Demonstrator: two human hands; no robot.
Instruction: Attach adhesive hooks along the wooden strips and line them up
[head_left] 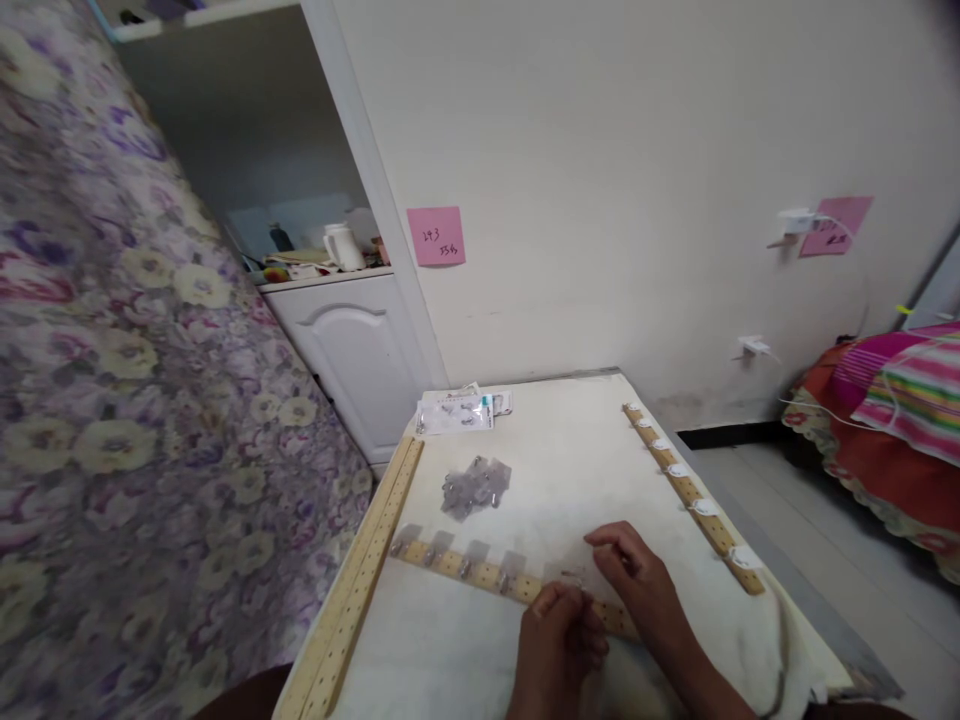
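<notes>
A wooden strip (480,573) with punched holes lies across the near part of the white table (570,450), with several small clear bags clipped along it. My left hand (559,645) is curled over the strip's right part, fingers pinched together. My right hand (634,575) rests beside it, fingertips bent down on a small clear bag with a metal piece (571,575) at the strip. A loose pile of small clear bags (474,487) lies further back on the table.
Two long wooden strips (367,580) lie along the table's left edge, another strip (694,495) with white tags along the right edge. Packaged items (459,410) sit at the far edge. Floral fabric (127,380) hangs left; a bed (892,430) stands right.
</notes>
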